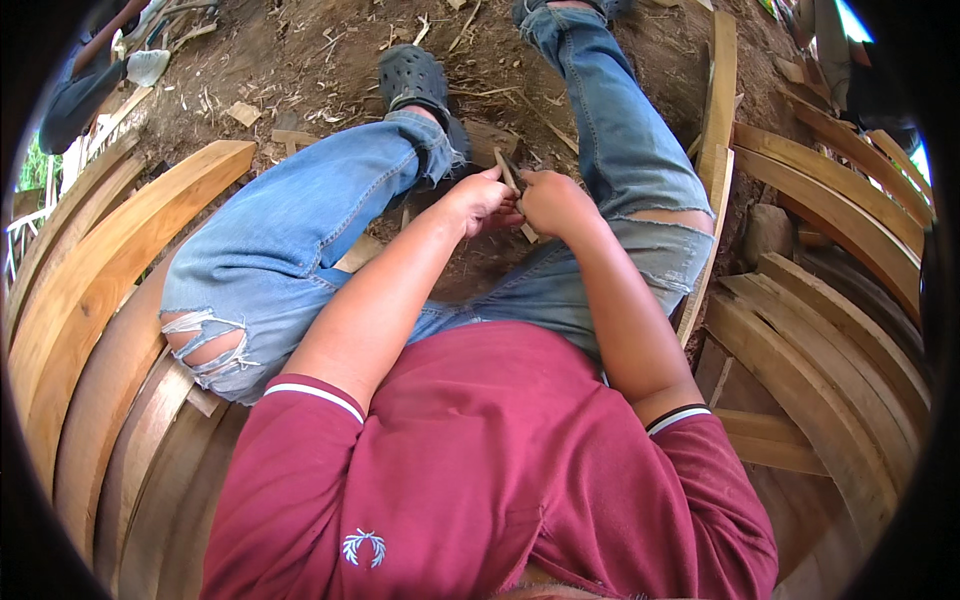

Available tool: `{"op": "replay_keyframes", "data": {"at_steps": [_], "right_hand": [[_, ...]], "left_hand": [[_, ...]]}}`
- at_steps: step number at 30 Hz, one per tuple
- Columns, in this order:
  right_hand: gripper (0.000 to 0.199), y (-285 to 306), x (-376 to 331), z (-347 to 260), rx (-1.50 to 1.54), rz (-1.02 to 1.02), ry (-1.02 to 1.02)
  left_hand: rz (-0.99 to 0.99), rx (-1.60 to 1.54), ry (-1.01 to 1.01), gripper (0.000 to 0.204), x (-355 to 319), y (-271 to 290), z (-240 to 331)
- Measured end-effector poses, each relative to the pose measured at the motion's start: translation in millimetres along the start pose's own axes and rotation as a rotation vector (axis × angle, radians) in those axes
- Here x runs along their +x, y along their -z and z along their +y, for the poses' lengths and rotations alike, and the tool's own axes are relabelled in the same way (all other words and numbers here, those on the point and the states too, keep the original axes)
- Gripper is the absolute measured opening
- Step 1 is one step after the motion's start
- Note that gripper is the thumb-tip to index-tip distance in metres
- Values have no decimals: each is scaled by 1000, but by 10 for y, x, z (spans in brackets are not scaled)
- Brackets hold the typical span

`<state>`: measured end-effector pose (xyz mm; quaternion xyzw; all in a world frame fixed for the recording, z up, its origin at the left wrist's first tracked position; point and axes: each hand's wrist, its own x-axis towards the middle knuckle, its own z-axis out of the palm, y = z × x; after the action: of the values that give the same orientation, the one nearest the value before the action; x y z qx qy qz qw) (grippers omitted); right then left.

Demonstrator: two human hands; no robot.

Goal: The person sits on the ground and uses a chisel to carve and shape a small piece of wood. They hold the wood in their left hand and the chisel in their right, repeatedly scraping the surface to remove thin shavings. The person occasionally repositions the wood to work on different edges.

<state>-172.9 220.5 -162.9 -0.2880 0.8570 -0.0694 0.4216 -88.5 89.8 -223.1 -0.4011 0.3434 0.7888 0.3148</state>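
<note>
Both hands meet between my knees, just above the ground. My left hand (483, 203) is closed round a thin, pale wooden stick (506, 172), whose end points up and away from me. Close against it, my right hand (556, 204) is curled into a fist with the back of the hand toward me. What its fingers grip is mostly hidden; a narrow dark edge shows beside the stick. Just beyond the hands a brown wooden block (488, 142) lies on the dirt, near my grey clog (414, 78).
Curved planks (130, 235) are stacked at my left, and more curved boards (820, 350) at my right. A long board (718, 110) runs beside my right leg. Wood chips (243, 113) litter the dirt. Other people's legs (85, 100) show at the far left.
</note>
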Motion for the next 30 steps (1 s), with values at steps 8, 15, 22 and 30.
{"op": "replay_keyframes", "data": {"at_steps": [8,15,22,30], "right_hand": [[31,-152,151,37,45,100,-18],[36,-375,166,341,-88,129,140],[38,-280,-7,222,-52,131,86],[41,-401,79,289,-21,134,77]], "left_hand": [[-29,-58,-46,67,-46,-22,-27],[-3,29,-17,76,-11,15,4],[28,59,-29,82,21,68,-43],[25,165,-41,79,-105,-8,37]]}}
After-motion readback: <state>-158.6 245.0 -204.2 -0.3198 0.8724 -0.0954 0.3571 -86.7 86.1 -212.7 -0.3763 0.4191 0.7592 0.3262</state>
